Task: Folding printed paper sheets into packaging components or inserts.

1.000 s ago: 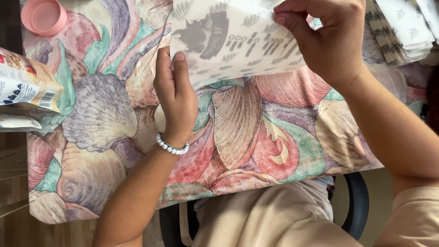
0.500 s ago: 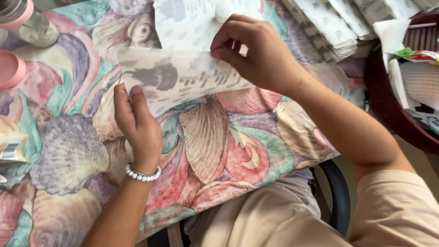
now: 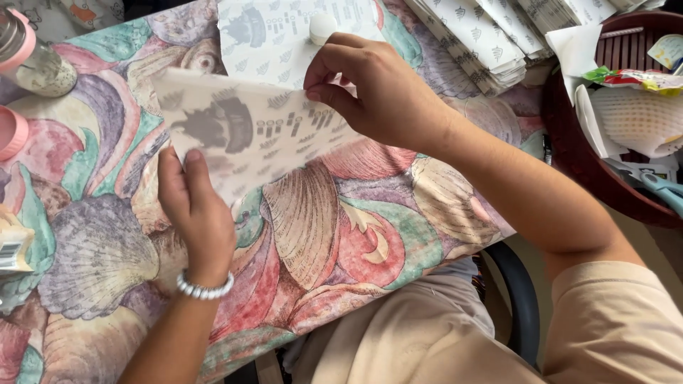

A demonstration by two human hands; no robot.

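Observation:
A thin printed paper sheet [image 3: 249, 131], white with grey marks, is lifted a little over the shell-patterned tablecloth [image 3: 320, 235]. My left hand [image 3: 193, 213], with a bead bracelet at the wrist, holds its lower left edge. My right hand [image 3: 373, 89] pinches its upper right edge between thumb and fingers. Another printed sheet [image 3: 284, 25] lies flat on the table behind, with a small white round thing [image 3: 321, 27] on it.
A stack of folded printed papers [image 3: 491, 39] lies at the back right. A dark round basket [image 3: 612, 128] with wrappers and paper stands at the right. A pink-capped bottle [image 3: 28, 60] and a pink lid [image 3: 11, 131] are at the left, a packet [image 3: 13, 245] below them.
Both hands have moved the sheet lower and toward me. The view has shifted, so the stack of papers and the basket at the right now show.

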